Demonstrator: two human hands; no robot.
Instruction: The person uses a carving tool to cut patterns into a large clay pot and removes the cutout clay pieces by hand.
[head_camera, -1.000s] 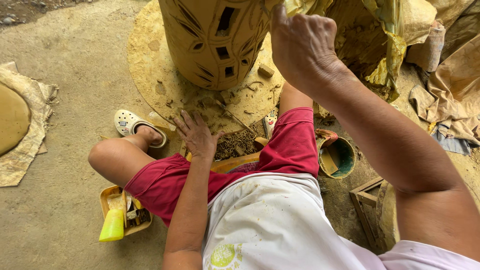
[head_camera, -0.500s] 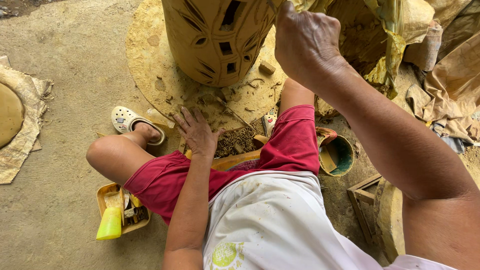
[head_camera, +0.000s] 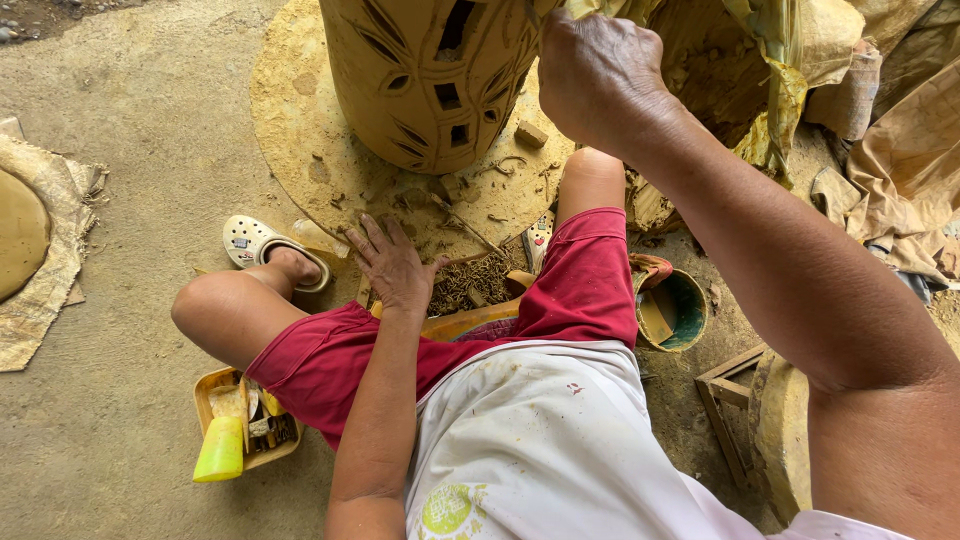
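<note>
Gripping pot (head_camera: 430, 80) rim with clenched right hand (head_camera: 600, 75); left hand (head_camera: 395, 265) resting open at board (head_camera: 290, 130) edge. Pot judged heavy, soft, fragile: hold uncut wall, avoid cutouts.

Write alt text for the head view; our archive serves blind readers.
A seated person's right hand is raised in a fist against a tall carved clay vessel on a round board. The left hand rests open near clay scraps, between knees in red shorts.
</note>
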